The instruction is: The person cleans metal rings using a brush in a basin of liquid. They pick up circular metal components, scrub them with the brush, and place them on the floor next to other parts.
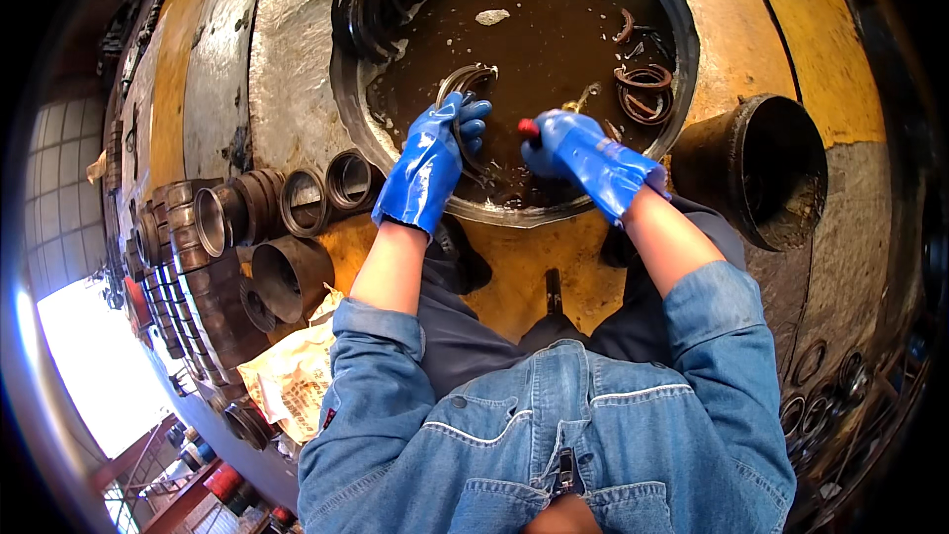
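Left grip (431, 143) clamped round rings (469, 73), right grip (573, 138) round a red handle (528, 128) — both over the tub (524, 217), probably so drips fall in.

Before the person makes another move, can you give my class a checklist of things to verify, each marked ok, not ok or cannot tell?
1. Left hand gripping the metal rings: ok, fingers curled around them.
2. Right hand gripping the red-ended tool: ok.
3. Tool's type: cannot tell, the fist hides most of it.
4. Forearms covered: not ok, bare between blue gloves and rolled sleeves.
5. Bottom of the tub visible: not ok, murky brown liquid hides it.
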{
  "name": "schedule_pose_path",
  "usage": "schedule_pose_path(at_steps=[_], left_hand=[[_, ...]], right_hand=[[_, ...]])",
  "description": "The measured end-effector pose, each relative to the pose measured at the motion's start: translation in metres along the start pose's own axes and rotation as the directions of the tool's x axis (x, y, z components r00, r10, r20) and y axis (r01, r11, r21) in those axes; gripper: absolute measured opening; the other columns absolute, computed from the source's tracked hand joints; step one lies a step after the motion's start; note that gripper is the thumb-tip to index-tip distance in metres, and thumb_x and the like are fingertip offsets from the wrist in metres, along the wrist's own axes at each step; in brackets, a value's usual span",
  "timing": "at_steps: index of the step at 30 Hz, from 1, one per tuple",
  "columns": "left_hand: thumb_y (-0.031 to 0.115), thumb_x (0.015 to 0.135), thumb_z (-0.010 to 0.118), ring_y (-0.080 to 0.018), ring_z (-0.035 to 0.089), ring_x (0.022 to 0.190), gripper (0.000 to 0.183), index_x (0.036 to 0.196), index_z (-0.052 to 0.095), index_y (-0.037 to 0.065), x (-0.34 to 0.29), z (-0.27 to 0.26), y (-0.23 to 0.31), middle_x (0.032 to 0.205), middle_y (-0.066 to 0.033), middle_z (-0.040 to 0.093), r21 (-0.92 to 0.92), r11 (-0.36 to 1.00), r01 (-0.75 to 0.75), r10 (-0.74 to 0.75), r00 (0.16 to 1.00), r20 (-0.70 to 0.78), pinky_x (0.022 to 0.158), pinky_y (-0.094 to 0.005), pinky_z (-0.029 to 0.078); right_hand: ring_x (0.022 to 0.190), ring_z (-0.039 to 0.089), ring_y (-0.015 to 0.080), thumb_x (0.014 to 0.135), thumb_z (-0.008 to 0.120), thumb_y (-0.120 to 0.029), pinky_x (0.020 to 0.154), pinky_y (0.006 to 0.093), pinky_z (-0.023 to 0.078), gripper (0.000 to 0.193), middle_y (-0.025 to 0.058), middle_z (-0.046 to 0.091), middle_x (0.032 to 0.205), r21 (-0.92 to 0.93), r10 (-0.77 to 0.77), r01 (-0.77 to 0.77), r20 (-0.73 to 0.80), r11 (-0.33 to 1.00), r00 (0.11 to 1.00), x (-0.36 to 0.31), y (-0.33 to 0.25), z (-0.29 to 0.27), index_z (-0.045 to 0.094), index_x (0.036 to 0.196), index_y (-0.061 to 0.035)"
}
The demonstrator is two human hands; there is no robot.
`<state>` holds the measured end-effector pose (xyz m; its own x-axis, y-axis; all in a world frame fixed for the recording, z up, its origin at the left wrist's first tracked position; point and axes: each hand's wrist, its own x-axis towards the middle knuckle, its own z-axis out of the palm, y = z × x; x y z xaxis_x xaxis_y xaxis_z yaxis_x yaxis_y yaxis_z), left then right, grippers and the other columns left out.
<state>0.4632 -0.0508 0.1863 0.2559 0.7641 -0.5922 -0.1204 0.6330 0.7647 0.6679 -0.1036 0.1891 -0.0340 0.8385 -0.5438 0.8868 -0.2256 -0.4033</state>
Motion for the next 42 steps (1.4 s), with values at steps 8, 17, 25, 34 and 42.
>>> schedule_pose_path(at_steps=[8, 17, 25, 34, 42], left_hand=[[0.027, 0.104, 0.064, -0.0099, 0.050, 0.060, 0.018, 0.115, 0.065, 0.012, -0.003, 0.007, 0.027, 0.105, -0.0134, 0.077, -0.099, 0.987, -0.129, 0.120, 0.989, -0.090, 0.061, -0.0298, 0.044], [0.027, 0.107, 0.061, -0.0111, 0.051, 0.056, 0.024, 0.121, 0.062, 0.007, -0.024, -0.014, 0.045, 0.100, -0.0155, 0.076, -0.280, 0.940, -0.196, 0.233, 0.967, 0.104, 0.056, -0.0284, 0.044], [0.028, 0.106, 0.058, -0.0072, 0.044, 0.058, 0.033, 0.130, 0.062, 0.005, -0.031, -0.012, 0.044, 0.103, -0.0108, 0.076, -0.130, 0.979, -0.159, 0.165, 0.985, 0.039, 0.059, -0.0274, 0.038], [0.024, 0.104, 0.063, -0.0094, 0.049, 0.050, 0.018, 0.117, 0.066, 0.011, -0.028, -0.034, 0.042, 0.097, -0.0119, 0.078, -0.056, 0.973, -0.222, 0.222, 0.975, -0.002, 0.052, -0.0270, 0.041], [0.029, 0.102, 0.062, -0.0071, 0.044, 0.045, 0.027, 0.119, 0.067, 0.009, -0.027, -0.061, 0.054, 0.098, -0.0122, 0.077, -0.210, 0.938, -0.276, 0.300, 0.949, 0.092, 0.050, -0.0266, 0.036]], right_hand=[[0.099, 0.071, 0.0174, 0.097, 0.068, -0.041, 0.091, 0.0334, 0.053, 0.044, 0.0119, 0.076, 0.104, 0.981, -0.196, 0.097, -0.063, 0.170, 0.979, -0.033, -0.003, -0.024, 0.077, 0.112, -0.0010], [0.094, 0.074, 0.0314, 0.090, 0.074, -0.033, 0.085, 0.0396, 0.059, 0.023, 0.0112, 0.077, 0.099, 0.253, -0.065, 0.246, -0.562, 0.936, 0.825, 0.000, -0.024, -0.017, 0.078, 0.104, -0.0152], [0.078, 0.075, 0.0312, 0.092, 0.070, -0.021, 0.064, 0.0453, 0.059, 0.018, 0.0068, 0.072, 0.092, -0.218, -0.479, 0.487, -0.713, 0.846, 0.512, -0.003, -0.030, -0.033, 0.066, 0.109, -0.0161], [0.082, 0.071, 0.0250, 0.084, 0.067, -0.045, 0.078, 0.0374, 0.054, 0.040, 0.0121, 0.075, 0.089, 0.659, -0.060, 0.056, -0.016, 0.750, 0.998, -0.008, -0.025, -0.034, 0.076, 0.097, -0.0075], [0.086, 0.073, 0.0286, 0.084, 0.068, -0.044, 0.081, 0.0404, 0.055, 0.045, 0.0153, 0.077, 0.095, 0.422, 0.151, -0.166, 0.070, 0.891, 0.986, -0.020, 0.003, -0.047, 0.076, 0.100, -0.0025]])
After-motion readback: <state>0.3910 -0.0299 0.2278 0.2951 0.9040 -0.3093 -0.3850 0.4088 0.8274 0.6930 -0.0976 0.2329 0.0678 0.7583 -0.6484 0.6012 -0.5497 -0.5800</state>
